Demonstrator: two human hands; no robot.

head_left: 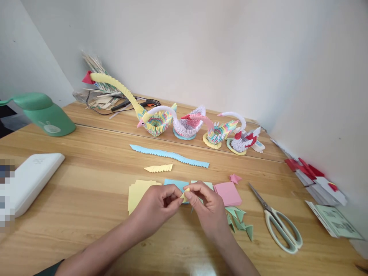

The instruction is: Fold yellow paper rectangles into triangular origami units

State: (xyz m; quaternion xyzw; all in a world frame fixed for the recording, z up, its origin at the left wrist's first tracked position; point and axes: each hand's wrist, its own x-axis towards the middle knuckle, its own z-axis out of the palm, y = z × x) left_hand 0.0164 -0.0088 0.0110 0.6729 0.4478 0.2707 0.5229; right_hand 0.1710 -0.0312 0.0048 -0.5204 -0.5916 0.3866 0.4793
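Observation:
My left hand [156,205] and my right hand [207,203] meet above the wooden table [94,191], both pinching a small yellow folded paper piece [185,195]. Behind and partly under my hands are stacks of yellow paper [138,193], blue paper [175,184] and pink paper [228,194], and a pale green stack mostly hidden by my right hand. Green folded pieces [240,222] are scattered to the right of my right hand. A short yellow folded strip [158,168] and a long blue one [169,154] lie farther back.
Scissors [277,220] lie at the right, near a pink folded piece [235,178]. Several paper swans [188,124] stand at the back. A green container [47,113] and a white box [37,180] are at the left. Red and white papers [316,178] sit by the right wall.

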